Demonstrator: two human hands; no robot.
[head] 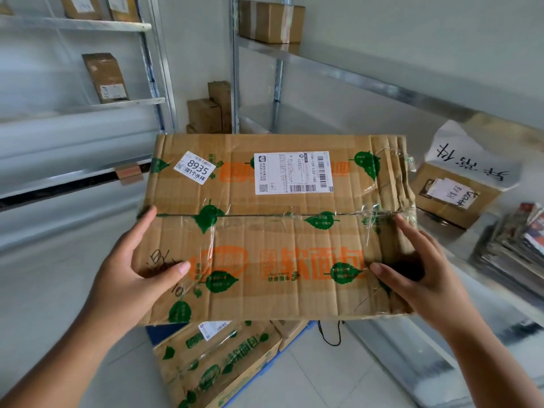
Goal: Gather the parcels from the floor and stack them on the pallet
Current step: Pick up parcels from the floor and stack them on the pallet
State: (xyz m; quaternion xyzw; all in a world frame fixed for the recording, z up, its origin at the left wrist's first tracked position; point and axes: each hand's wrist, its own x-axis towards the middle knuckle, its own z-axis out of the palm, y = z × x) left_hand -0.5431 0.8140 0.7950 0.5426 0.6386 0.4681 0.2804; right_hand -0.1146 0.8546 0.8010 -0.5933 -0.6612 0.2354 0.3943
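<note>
Head view: we've got a big cardboard box (276, 228) up in the air w/ both hands, flat side facing us, right above the blue pallet (153, 334), where another box of the same print (212, 363) already lies, plus a smaller carton (290, 331) just behind it. Left hand (129, 278) clamps the box's left edge, thumb curled over the front, fingers wrapped round the side and out of sight; right hand (418, 272) does the same on the right edge, thumb on the front near a dark hole in the cardboard. So both hands grip, neither is free. Risks, as we judge them: the box looks worn, creased along the right end, tape (371, 213) peeling and wrinkled over the middle seam, so a hard squeeze or a drop could split the flaps or let the side buckle under our thumb. The grip is only at the edges, no support underneath, so it may slip if heavy; can't tell the weight. The lower box sits skewed on the pallet and partly over its rim, so setting ours down square on it may leave the stack tilted or overhanging. Shelf rails (382, 83) run close on the right w/ a labelled carton (453, 195) and a pile of papers (512, 248) near our right hand; a swing there could knock them. A black cord (329, 334) on the floor by the pallet is a trip/snag risk.
</note>
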